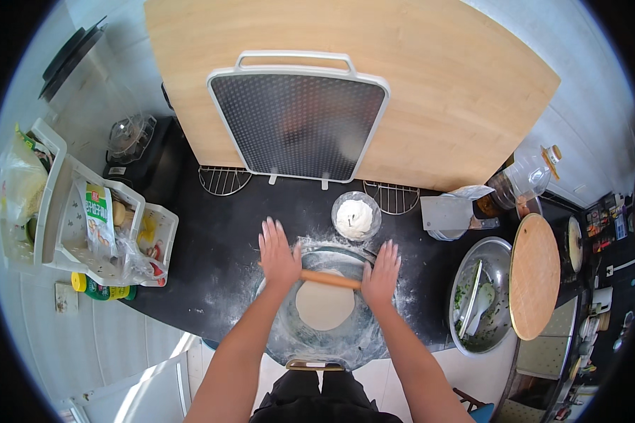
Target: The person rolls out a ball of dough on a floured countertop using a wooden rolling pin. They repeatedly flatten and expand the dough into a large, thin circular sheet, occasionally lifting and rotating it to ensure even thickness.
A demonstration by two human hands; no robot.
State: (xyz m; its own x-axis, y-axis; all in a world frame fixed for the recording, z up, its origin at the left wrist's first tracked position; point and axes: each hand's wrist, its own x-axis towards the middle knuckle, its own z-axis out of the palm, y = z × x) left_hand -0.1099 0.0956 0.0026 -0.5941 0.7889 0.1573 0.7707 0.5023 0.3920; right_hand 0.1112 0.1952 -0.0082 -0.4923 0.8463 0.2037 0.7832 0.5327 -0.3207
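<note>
A wooden rolling pin (331,280) lies crosswise over a flat, pale round of dough (324,307). My left hand (279,255) rests its palm on the pin's left end, fingers stretched forward. On the right end lies the palm of my right hand (382,273), also with fingers extended. Both hands are open and press on the pin rather than wrapping round it. Beneath the dough is a round, flour-dusted board (360,347) at the counter's near edge. Just beyond the pin stands a clear bowl of white flour (355,218).
At right, a steel bowl (456,296) holds chopped greens and utensils, beside a round wooden board (535,276). A cleaver (448,213) lies behind it. A framed cutting board (300,123) leans on a large wooden panel (458,84). White baskets (70,233) of packages stand left.
</note>
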